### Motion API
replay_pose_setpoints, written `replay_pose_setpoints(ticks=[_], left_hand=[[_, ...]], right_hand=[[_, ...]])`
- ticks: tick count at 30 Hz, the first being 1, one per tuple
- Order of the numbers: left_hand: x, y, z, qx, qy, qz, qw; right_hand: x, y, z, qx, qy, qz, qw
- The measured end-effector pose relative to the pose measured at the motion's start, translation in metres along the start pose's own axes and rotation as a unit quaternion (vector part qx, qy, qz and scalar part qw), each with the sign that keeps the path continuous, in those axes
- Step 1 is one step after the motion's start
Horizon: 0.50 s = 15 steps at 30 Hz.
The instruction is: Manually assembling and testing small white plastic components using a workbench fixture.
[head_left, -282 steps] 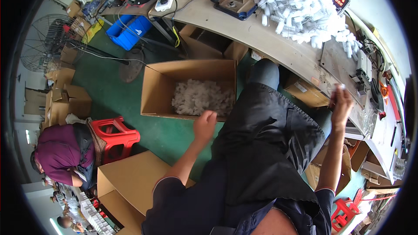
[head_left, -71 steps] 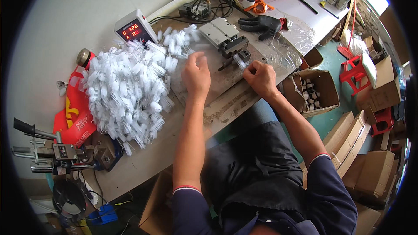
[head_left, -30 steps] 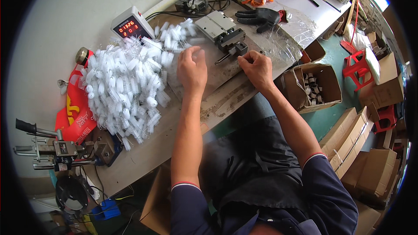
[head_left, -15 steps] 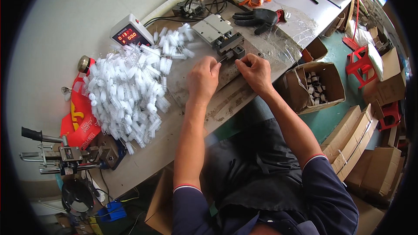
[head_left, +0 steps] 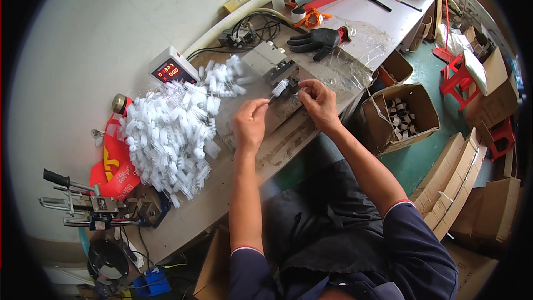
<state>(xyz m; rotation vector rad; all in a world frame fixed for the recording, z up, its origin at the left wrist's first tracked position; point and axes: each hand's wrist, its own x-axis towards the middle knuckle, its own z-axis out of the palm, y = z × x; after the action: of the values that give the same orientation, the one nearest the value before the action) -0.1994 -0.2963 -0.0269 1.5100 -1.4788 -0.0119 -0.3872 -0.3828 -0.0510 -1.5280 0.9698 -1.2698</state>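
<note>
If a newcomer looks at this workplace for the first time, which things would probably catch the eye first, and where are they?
Probably the large heap of small white brushes on the left part of the bench, with a red-lit display box behind it. Next, right of the heap, the left hand holds one brush by its wire, before a metal device.

The brush [head_left: 279,88] is bristled in translucent white plastic. The clamp [head_left: 264,58] is finished in smooth grey metal. The scuffed base plate [head_left: 276,110] appears to be metal. The glove [head_left: 315,42] is coated matt black. Glossy red plastic is used for the stool [head_left: 454,82].
</note>
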Motion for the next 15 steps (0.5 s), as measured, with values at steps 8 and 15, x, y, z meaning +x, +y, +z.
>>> replay_pose_setpoints(ticks=[8, 15], left_hand=[[-0.002, -0.002, -0.006, -0.178, -0.118, -0.137, 0.967], [-0.002, 0.015, 0.028, 0.003, -0.075, 0.090, 0.993]], right_hand=[[0.003, -0.002, -0.003, 0.109, -0.103, 0.021, 0.989], [0.004, 0.002, -0.011, 0.018, -0.175, 0.019, 0.984]])
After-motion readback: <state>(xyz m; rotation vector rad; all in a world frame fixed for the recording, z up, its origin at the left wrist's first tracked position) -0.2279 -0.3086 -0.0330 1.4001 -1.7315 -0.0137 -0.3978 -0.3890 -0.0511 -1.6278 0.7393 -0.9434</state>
